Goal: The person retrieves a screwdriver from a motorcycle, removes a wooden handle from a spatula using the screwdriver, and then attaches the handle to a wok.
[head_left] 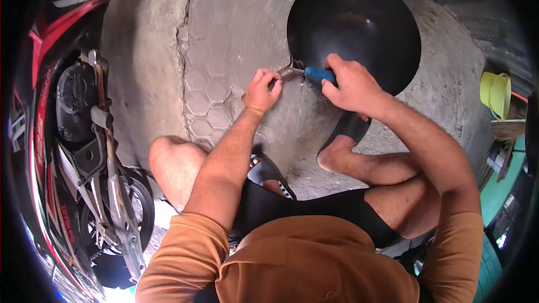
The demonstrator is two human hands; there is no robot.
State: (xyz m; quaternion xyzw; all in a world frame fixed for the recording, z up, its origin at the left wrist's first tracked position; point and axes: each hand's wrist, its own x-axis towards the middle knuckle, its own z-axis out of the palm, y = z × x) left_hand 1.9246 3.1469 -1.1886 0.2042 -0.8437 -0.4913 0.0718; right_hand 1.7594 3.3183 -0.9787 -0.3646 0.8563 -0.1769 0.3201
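A large round black wok (353, 28) lies on the concrete floor in front of me; whether its bowl faces up or down I cannot tell. From its lower left edge sticks out a short brownish handle (288, 72). My left hand (261, 92) is closed around the outer end of this handle. In my right hand (357, 85) is a screwdriver with a blue grip (318, 75), held by the fingers and thumb. The screwdriver's shaft points left, to the handle close to the wok's edge. Its tip is too small to make out.
A red and black motorcycle (84, 106) stands along my left. My sandalled feet (343, 140) rest close below the wok. At the right are a yellow-green bucket (498, 95) and a broom head (507, 130). A crack (184, 33) runs through the floor (236, 17).
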